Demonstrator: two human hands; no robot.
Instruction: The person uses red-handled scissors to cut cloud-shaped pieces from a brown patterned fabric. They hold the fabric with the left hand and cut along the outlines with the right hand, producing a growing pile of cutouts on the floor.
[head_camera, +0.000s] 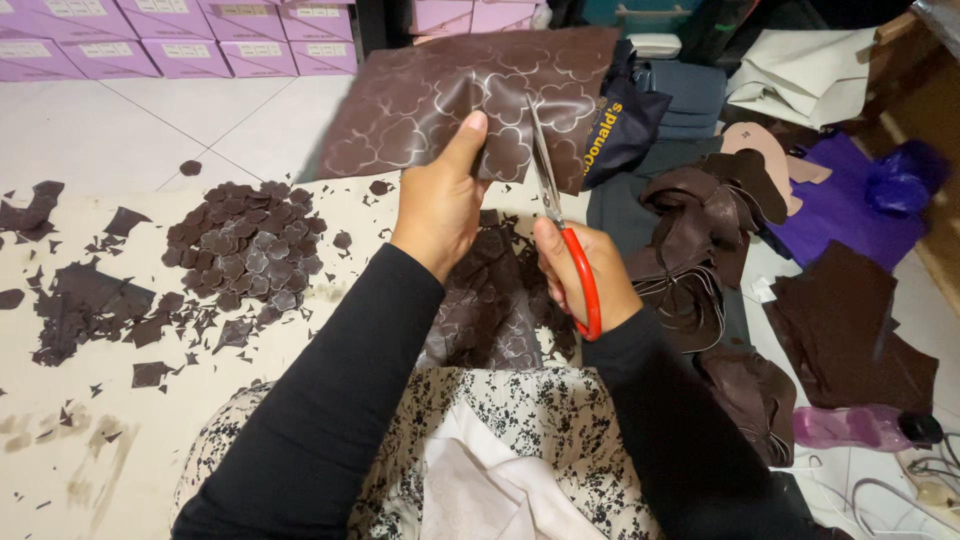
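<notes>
The brown sheet (440, 95), a dark leather-like piece marked all over with pale flower outlines, is the largest thing in hand and serves as the landmark here. It is held up off the floor, and most of its outlines look uncut, so by the look of things a good deal of cutting is left. Below and to the left of the sheet, on the cream mat (60, 470), lies a heap of cut flower shapes (245, 250), which suggests a fair part of the work is done; farther left of the sheet sit jagged brown offcuts (85, 310). Directly beneath the sheet, near the person's lap, hangs or lies another outlined brown piece (490, 310). To the right of the sheet there is a pile of larger folded brown pieces (700, 230).

The left hand (440, 200) pinches the sheet's lower edge, thumb on the front face and fingers hidden behind. The right hand (590, 275), just below the sheet's lower right corner, is closed through the red handles of the scissors (560, 230), whose blades stand upward into the sheet's edge beside the left thumb
</notes>
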